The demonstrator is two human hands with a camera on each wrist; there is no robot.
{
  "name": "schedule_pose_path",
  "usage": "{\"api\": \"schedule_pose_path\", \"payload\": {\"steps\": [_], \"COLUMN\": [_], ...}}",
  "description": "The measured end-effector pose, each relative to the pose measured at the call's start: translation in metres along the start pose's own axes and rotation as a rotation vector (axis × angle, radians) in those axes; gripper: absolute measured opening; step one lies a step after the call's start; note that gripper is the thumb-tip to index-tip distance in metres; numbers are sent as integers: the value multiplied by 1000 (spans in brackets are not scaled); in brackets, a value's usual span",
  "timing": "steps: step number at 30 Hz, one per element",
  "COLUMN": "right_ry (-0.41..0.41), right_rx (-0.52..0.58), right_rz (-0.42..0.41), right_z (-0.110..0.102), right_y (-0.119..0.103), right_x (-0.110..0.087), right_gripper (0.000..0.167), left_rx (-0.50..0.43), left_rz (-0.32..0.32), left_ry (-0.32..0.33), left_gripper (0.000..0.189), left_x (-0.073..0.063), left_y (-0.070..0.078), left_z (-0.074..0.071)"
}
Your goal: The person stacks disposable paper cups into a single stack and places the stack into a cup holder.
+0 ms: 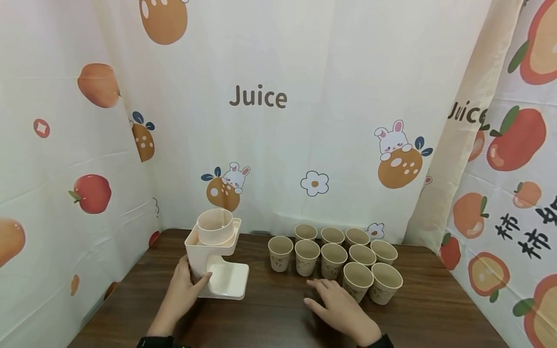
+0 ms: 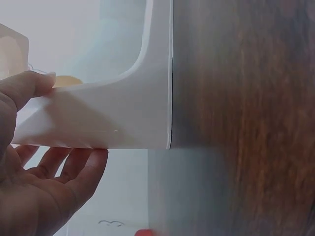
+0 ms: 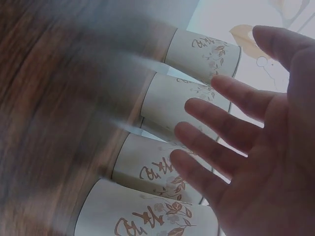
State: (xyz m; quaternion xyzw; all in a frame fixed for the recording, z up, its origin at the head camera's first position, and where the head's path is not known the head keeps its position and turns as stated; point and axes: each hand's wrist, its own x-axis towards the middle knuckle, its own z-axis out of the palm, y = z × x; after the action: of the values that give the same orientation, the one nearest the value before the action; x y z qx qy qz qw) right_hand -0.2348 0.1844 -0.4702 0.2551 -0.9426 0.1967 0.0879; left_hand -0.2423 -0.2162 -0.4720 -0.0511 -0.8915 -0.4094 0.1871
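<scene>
A white plastic stand (image 1: 197,258) with a round collar (image 1: 215,227) on top and a flat square base plate (image 1: 229,280) stands upright at the left of the table. My left hand (image 1: 184,285) grips its upright column, thumb on one side and fingers on the other, as the left wrist view also shows at the column (image 2: 98,118). Several beige paper cups (image 1: 307,258) with a printed leaf pattern stand upright, mouths up, right of centre. Fingers spread, my right hand (image 1: 341,307) hovers before the front cups (image 3: 162,172) and holds nothing; whether it touches one I cannot tell.
The dark wooden table (image 1: 265,319) lies under everything. A white printed curtain (image 1: 304,135) closes off the back, with further printed cloth at the left (image 1: 56,159) and right (image 1: 491,232) sides. The cups stand close together in rows.
</scene>
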Motion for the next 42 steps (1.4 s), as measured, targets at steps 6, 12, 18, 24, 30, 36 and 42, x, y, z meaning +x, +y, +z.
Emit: {"api": "schedule_pose_path", "payload": {"steps": [6, 12, 18, 24, 30, 36, 42], "right_ry": [37, 53, 162, 350, 533, 629, 663], "right_rx": [-10, -8, -6, -34, -51, -68, -109], "right_rz": [-8, -14, -70, -136, -177, -129, -66], "right_z": [-2, -4, -3, -4, -10, -14, -19], "right_y": [2, 2, 2, 4, 7, 16, 28], "right_x": [3, 5, 5, 8, 11, 12, 9], "right_gripper": [46, 42, 31, 19, 15, 15, 14], "left_rx": [-15, -10, 40, 163, 312, 325, 334], "left_rz": [13, 21, 18, 45, 30, 5, -26], "left_ry": [7, 10, 2, -61, -202, -243, -269], "left_gripper": [79, 79, 82, 81, 72, 57, 50], "left_x": [-1, -2, -2, -2, -5, -8, -9], "left_y": [2, 4, 6, 7, 7, 14, 18], "left_z": [3, 4, 2, -9, -29, -40, -44]}}
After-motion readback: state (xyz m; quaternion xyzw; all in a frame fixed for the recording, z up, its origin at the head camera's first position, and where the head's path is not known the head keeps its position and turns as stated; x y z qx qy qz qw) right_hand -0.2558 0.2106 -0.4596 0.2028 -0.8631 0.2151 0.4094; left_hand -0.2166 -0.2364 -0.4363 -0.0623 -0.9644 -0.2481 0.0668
